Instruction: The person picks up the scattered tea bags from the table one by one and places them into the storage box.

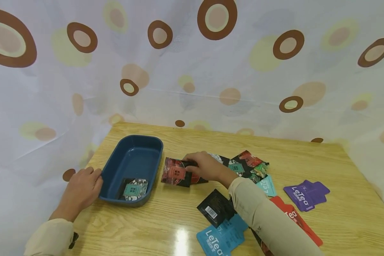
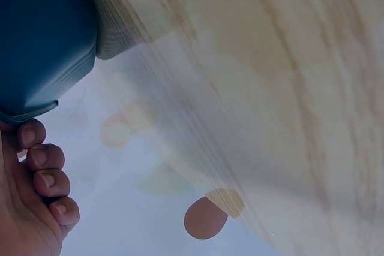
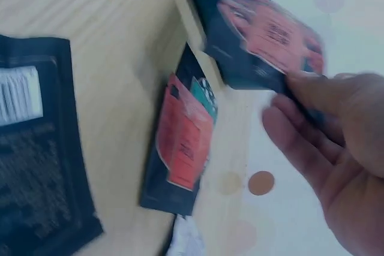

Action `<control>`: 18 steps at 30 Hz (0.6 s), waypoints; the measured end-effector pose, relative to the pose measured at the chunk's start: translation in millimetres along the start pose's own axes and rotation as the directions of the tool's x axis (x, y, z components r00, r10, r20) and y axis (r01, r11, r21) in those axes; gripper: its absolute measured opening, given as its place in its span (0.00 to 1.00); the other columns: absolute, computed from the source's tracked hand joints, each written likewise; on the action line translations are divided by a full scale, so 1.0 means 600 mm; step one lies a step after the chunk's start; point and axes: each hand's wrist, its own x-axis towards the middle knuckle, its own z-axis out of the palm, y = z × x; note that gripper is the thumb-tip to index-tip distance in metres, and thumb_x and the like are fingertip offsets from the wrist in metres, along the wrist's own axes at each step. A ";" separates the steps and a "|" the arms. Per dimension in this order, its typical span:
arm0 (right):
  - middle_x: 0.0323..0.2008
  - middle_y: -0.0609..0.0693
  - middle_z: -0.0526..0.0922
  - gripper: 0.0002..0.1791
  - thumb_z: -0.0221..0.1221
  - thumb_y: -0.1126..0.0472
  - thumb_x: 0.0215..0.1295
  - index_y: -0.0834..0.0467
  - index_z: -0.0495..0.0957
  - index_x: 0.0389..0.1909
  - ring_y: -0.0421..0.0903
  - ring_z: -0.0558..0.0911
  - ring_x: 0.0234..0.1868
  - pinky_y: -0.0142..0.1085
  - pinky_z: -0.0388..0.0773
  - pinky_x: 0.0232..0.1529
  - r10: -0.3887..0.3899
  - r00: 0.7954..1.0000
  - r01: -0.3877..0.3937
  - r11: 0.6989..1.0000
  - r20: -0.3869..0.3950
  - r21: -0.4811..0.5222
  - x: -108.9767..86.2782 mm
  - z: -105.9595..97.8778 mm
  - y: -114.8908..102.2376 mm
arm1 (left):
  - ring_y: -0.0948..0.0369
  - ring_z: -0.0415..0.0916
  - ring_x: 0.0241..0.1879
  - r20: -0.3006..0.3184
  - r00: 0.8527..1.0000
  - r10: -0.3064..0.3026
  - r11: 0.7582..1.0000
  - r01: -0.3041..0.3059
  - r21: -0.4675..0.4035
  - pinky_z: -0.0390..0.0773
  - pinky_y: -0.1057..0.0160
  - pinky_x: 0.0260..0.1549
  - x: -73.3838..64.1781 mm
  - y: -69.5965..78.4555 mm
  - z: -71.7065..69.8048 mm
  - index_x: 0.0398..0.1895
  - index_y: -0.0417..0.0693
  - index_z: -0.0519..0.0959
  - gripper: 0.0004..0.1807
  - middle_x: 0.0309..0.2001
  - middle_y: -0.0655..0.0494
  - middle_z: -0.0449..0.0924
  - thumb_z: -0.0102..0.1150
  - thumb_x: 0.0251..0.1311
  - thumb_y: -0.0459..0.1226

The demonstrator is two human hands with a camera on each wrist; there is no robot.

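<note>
My right hand [image 1: 207,167] pinches a black and red foil tea sachet [image 1: 174,172] by its edge, between thumb and fingers. The sachet is held just to the right of a deep blue plastic tub [image 1: 131,160]. At the tub's left side, my left hand [image 1: 83,189] holds the rim, its fingers [image 2: 49,157] curled close under the edge in the left wrist view. Inside the tub lies a black sachet with a green label [image 1: 132,190]. Below the right hand, another red-labelled sachet [image 3: 191,148] lies on the table in the right wrist view.
More dark sachets [image 1: 236,167] overlap behind the right wrist. A black sachet with a barcode [image 1: 215,208] lies in front, by a blue LeTea packet [image 1: 219,239]. Red [image 1: 299,222] and purple [image 1: 304,195] packets lie to the right. A patterned cloth [image 1: 192,71] hangs behind the wooden table [image 1: 147,231].
</note>
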 end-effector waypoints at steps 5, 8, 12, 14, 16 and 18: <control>0.42 0.52 0.87 0.14 0.58 0.58 0.71 0.58 0.80 0.54 0.38 0.81 0.29 0.35 0.78 0.37 0.060 0.980 -0.075 0.995 -0.188 -0.072 0.020 -0.010 -0.023 | 0.58 0.55 0.21 -0.010 1.000 0.005 1.000 -0.005 -0.001 0.58 0.60 0.27 0.000 0.001 0.000 0.22 0.47 0.66 0.14 0.21 0.54 0.60 0.44 0.68 0.32; 0.41 0.51 0.88 0.14 0.58 0.57 0.71 0.57 0.81 0.53 0.39 0.83 0.30 0.35 0.79 0.37 0.041 0.969 -0.053 0.998 -0.244 -0.042 0.035 -0.009 -0.037 | 0.58 0.55 0.21 -0.008 1.000 0.004 1.000 -0.004 -0.002 0.58 0.61 0.27 0.000 0.001 0.001 0.22 0.47 0.67 0.14 0.21 0.54 0.60 0.44 0.68 0.32; 0.46 0.54 0.88 0.15 0.56 0.60 0.73 0.59 0.81 0.55 0.44 0.86 0.40 0.37 0.81 0.41 -0.015 0.965 0.008 1.000 -0.263 -0.028 0.057 0.007 -0.050 | 0.58 0.55 0.21 -0.005 1.000 0.002 1.000 -0.002 0.001 0.58 0.61 0.27 -0.001 0.000 0.002 0.22 0.47 0.67 0.14 0.21 0.54 0.61 0.43 0.69 0.33; 0.48 0.55 0.87 0.16 0.55 0.61 0.73 0.60 0.79 0.57 0.45 0.87 0.42 0.37 0.81 0.42 -0.028 0.967 0.024 1.000 -0.254 -0.018 0.067 0.017 -0.057 | 0.58 0.55 0.21 -0.009 1.000 0.004 1.000 -0.004 0.004 0.58 0.60 0.27 0.000 0.000 0.002 0.22 0.47 0.67 0.14 0.21 0.54 0.61 0.44 0.69 0.32; 0.48 0.56 0.87 0.17 0.54 0.62 0.73 0.61 0.78 0.59 0.45 0.87 0.41 0.35 0.80 0.41 -0.030 0.969 0.033 0.999 -0.245 0.009 0.077 0.028 -0.066 | 0.58 0.55 0.22 0.000 1.000 -0.001 1.000 0.001 0.004 0.58 0.60 0.27 -0.001 0.000 0.002 0.22 0.47 0.67 0.14 0.21 0.54 0.61 0.43 0.69 0.33; 0.45 0.56 0.87 0.17 0.53 0.62 0.74 0.61 0.77 0.60 0.44 0.85 0.36 0.33 0.78 0.37 -0.033 0.972 0.042 0.998 -0.234 0.035 0.087 0.039 -0.076 | 0.58 0.56 0.22 0.015 1.000 -0.009 1.000 0.008 0.006 0.59 0.60 0.27 0.000 -0.001 0.001 0.23 0.47 0.67 0.14 0.22 0.54 0.61 0.43 0.69 0.33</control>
